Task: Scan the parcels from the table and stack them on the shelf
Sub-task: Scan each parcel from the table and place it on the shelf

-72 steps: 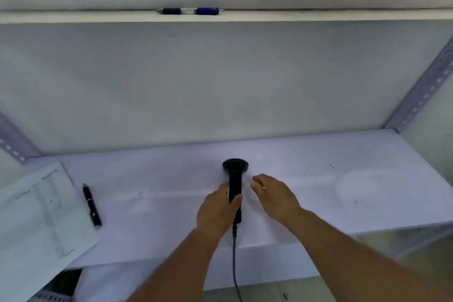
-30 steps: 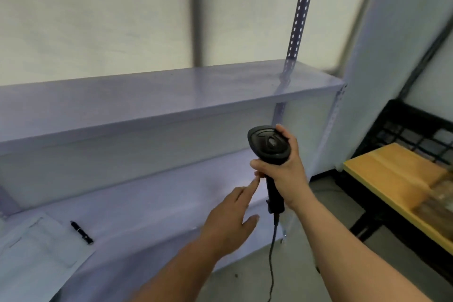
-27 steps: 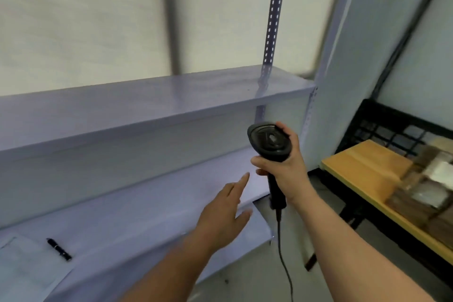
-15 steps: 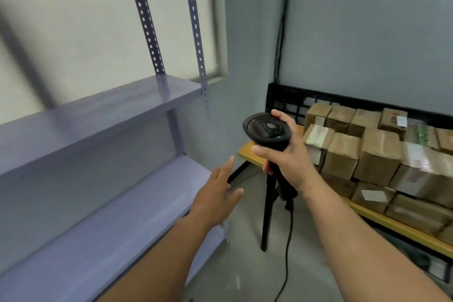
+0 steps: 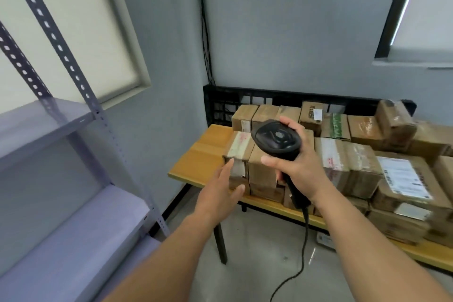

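Table point(image 5: 208, 149) piled with parcels point(image 5: 353, 164); right hand point(image 5: 299, 169) grips scanner point(image 5: 275, 138).

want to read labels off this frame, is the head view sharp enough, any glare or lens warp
Head view: soft throughout, the label on a right-side parcel shows lines but no readable text; the scanner in the right hand is sharpest; the window at upper right is washed out; the shelf post leans from wide-angle warp.

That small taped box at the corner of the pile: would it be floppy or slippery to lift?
The corner parcel is a squared cardboard box, so probably stiff. Its glossy tape may feel slick. It tops the end of the other parcels, so a push might slide it off.
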The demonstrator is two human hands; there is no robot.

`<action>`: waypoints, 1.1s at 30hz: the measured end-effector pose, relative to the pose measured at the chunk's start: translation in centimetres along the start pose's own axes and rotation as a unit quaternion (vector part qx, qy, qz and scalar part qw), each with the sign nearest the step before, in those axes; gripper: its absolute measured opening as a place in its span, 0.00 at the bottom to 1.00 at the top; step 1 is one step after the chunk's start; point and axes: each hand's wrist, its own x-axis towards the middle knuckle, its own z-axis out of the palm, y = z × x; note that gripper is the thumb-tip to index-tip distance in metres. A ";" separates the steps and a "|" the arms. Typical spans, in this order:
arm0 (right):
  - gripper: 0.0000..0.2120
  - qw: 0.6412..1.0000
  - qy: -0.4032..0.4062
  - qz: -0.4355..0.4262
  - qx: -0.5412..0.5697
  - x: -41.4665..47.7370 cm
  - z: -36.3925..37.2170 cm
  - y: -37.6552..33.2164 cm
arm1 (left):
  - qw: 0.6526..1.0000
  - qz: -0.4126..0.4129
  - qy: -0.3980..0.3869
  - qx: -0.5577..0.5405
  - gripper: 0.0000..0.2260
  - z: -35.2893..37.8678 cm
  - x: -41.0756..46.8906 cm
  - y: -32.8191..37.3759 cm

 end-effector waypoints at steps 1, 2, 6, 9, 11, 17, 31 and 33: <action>0.40 1.000 0.009 0.005 -0.007 0.3 -0.7 0.4 | 1.000 0.002 0.002 0.003 0.31 0.2 0.9 0.4; 0.41 1.000 0.015 0.013 -0.014 0.6 -1.3 0.7 | 1.000 0.005 0.004 0.006 0.30 0.3 1.7 0.7; 0.40 0.999 0.030 0.029 -0.029 1.9 -3.0 2.2 | 1.000 -0.003 0.015 0.027 0.28 0.5 5.7 1.0; 0.40 0.998 0.041 0.045 -0.034 3.0 -3.5 2.8 | 0.998 -0.015 0.014 0.059 0.27 0.5 8.7 0.8; 0.40 0.997 0.054 0.054 -0.032 3.8 -3.6 2.9 | 0.996 -0.015 0.006 0.090 0.26 0.5 10.4 0.7; 0.42 0.993 0.074 0.068 -0.066 6.0 -2.6 4.3 | 0.986 -0.018 -0.080 0.147 0.21 1.8 15.4 -0.6; 0.41 0.988 0.061 0.102 -0.095 7.6 1.3 6.1 | 0.967 -0.065 -0.131 0.209 0.41 -0.4 18.3 -2.2; 0.41 0.988 0.061 0.107 -0.088 7.4 1.4 6.0 | 0.967 -0.073 -0.136 0.204 0.39 -0.5 18.5 -2.2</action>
